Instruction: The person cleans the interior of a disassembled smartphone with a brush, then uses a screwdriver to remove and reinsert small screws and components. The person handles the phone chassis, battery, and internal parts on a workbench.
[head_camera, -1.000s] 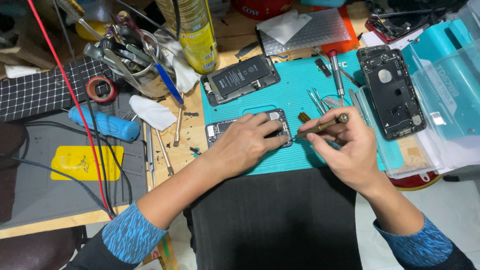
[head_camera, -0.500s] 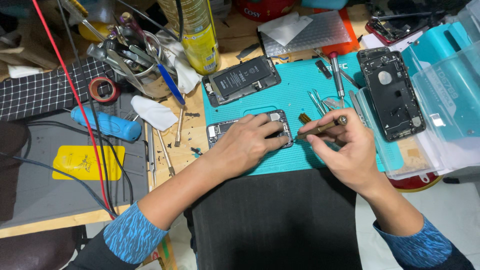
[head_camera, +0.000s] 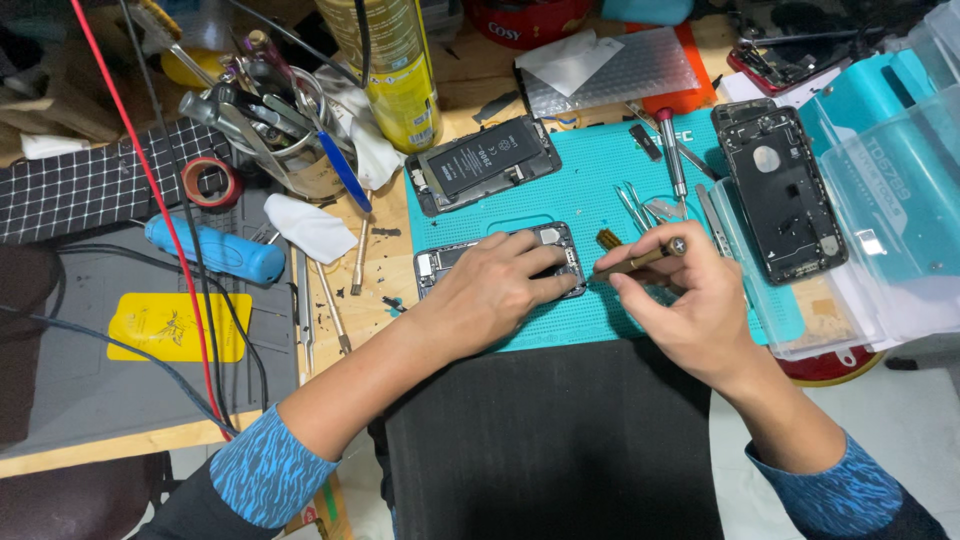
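A grey bench (head_camera: 60, 390) carries a teal mat (head_camera: 590, 200), rubbery and dotted with a fine grid, and a smooth black sheet (head_camera: 550, 440) lies at its near edge. On the mat lies an opened phone (head_camera: 440, 265), a flat metal rectangle whose long axis runs left to right, tilted slightly up at the right end. The left hand (head_camera: 495, 290) lies flat on it, fingers together and pressed down, covering most of its middle and right end. A second phone (head_camera: 485, 165) with a black battery rests just behind, also lying crosswise. A dark rear shell (head_camera: 780, 190) stands lengthwise to the right, on a clear plastic tray (head_camera: 880, 300).

The right hand (head_camera: 690, 300) pinches a thin brass-coloured brush (head_camera: 640, 260) between thumb and fingertips. Its shaft points left and slightly toward the person, bristle end near the phone's right edge, round capped end up to the right. A screwdriver (head_camera: 670, 150) and steel tweezers (head_camera: 632, 205) lie on the mat nearby.
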